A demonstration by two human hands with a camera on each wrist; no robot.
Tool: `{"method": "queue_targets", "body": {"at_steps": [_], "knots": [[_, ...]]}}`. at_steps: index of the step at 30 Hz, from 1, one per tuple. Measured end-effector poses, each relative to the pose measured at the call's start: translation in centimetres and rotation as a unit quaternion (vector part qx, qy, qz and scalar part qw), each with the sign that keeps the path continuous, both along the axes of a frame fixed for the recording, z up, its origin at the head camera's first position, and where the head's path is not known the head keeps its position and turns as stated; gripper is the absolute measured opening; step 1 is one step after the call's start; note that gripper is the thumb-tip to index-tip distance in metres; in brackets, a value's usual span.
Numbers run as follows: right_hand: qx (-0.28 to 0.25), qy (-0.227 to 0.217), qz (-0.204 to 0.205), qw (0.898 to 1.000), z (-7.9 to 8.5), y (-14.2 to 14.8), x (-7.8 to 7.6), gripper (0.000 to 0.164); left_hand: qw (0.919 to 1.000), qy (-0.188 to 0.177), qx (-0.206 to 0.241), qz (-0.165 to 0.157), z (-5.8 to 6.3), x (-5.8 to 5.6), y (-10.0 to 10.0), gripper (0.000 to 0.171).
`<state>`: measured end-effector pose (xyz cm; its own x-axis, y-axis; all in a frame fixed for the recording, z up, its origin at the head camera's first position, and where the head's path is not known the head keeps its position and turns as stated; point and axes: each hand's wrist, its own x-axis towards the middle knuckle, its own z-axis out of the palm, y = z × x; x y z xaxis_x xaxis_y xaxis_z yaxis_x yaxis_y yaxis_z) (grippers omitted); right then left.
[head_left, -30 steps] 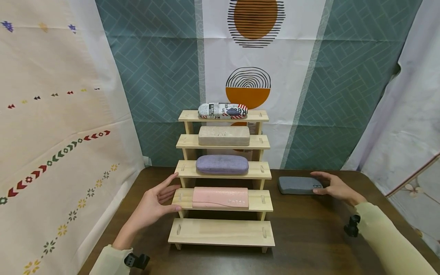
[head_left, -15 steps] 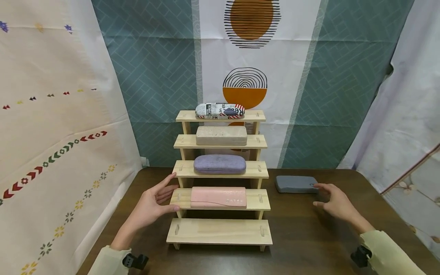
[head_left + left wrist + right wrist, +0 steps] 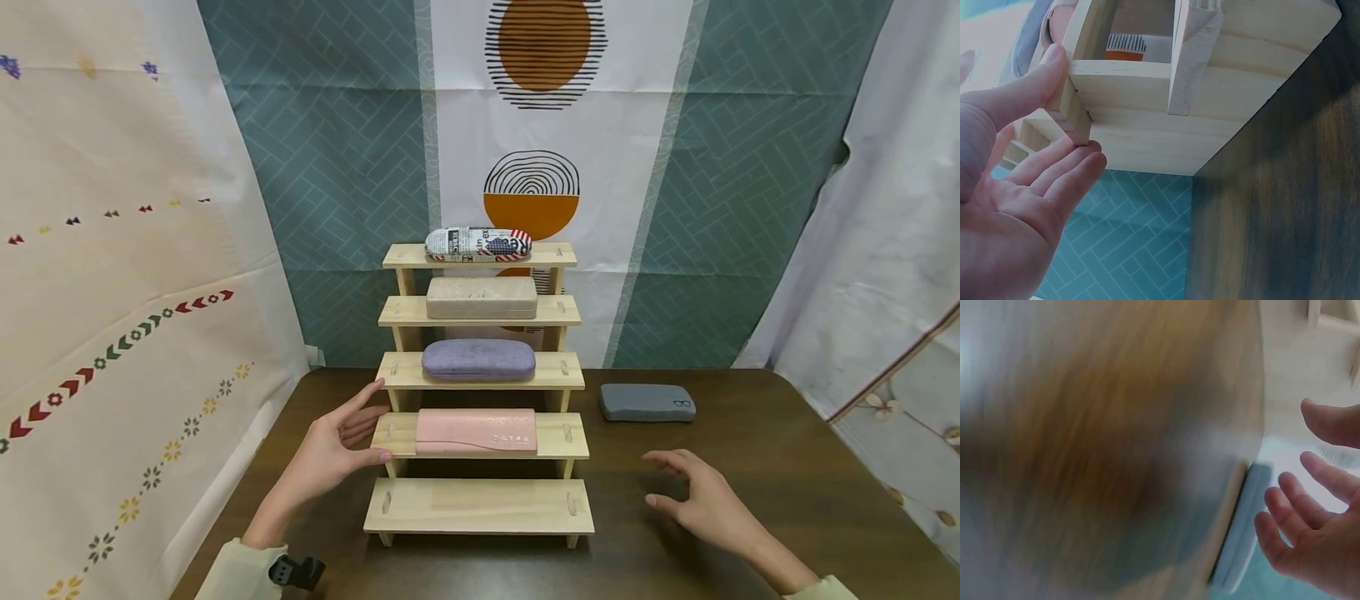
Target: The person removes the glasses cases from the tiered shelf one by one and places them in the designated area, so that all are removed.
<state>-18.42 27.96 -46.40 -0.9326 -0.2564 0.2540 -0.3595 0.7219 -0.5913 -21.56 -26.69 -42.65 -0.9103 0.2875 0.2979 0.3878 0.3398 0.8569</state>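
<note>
A stepped wooden display stand (image 3: 480, 504) is in the middle of the head view. My left hand (image 3: 330, 450) holds its left side, with the thumb and fingertips on either side of a board end (image 3: 1075, 119) in the left wrist view. My right hand (image 3: 697, 500) hovers right of the stand, fingers loosely bent, holding nothing. Behind it on the table lies a grey-blue glasses case (image 3: 647, 402) with a small glasses print. On the steps sit a pink glasses case (image 3: 476, 431), a purple case (image 3: 478, 359), a beige case (image 3: 482, 298) and a newspaper-print case (image 3: 477, 244).
Everything stands on a dark brown wooden table (image 3: 622, 550). A patterned green and white cloth (image 3: 337, 208) hangs behind it. Pale cloths hang at the left (image 3: 135, 333) and right (image 3: 885, 250).
My right hand has let go of the grey-blue glasses case and drawn back toward me and the stand. The left hand stays at the stand's side. The head view has shifted slightly.
</note>
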Motion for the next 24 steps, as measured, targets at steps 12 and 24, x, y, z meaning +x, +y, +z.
{"method": "queue_targets", "body": {"at_steps": [12,24], "knots": [[-0.018,0.063,0.01,0.998,2.2,-4.3,2.4,0.049,1.0,0.001,0.007,0.001,-0.1,0.0,-0.1,0.104],[-0.031,0.114,0.021,0.993,4.9,-7.6,1.6,0.053,1.0,0.004,0.004,0.005,-0.2,0.1,0.0,0.104]]}}
